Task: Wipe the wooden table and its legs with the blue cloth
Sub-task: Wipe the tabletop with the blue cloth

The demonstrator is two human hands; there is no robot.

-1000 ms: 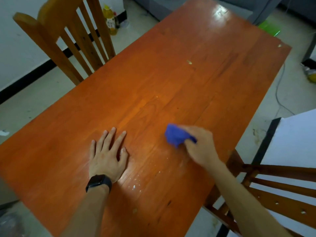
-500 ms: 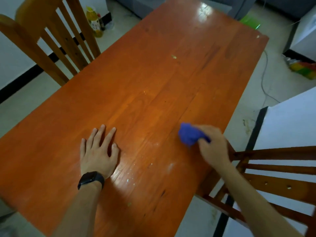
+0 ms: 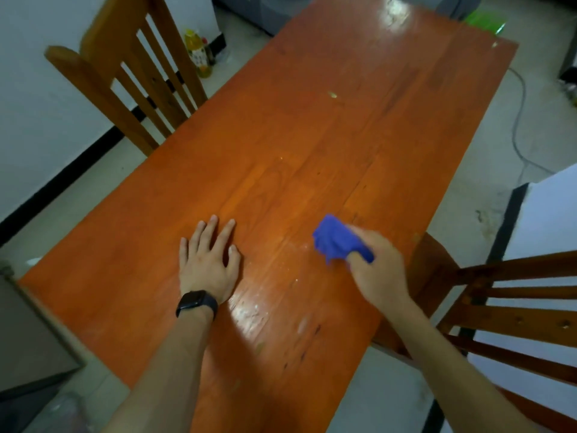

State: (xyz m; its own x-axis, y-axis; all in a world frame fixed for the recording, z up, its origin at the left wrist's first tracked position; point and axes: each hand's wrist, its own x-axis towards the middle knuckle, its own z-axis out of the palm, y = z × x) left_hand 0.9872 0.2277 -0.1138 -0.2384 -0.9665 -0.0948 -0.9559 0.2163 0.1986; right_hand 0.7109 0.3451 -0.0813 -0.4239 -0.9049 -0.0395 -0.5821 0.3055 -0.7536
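This looks like the dining corner of a home. A long wooden table (image 3: 312, 135) fills the middle of the frame, with a slat-backed wooden chair (image 3: 134, 76) at upper left and another chair (image 3: 515, 307) at lower right. The pale tiled floor (image 3: 487, 189), a white wall (image 3: 37, 98) with black skirting (image 3: 78, 164), a bottle (image 3: 198, 54) of yellow liquid and a loose cable (image 3: 520, 120) lying on the tiles all look domestic.

Single head-worn wide-angle view, looking forward and steeply down, close over the table (image 3: 312, 145), floor at the edges

White wall (image 3: 31, 89), black skirting (image 3: 62, 180), pale floor (image 3: 384, 401) — a slatted left chair (image 3: 103, 101) and a right chair (image 3: 499, 320), both wooden.
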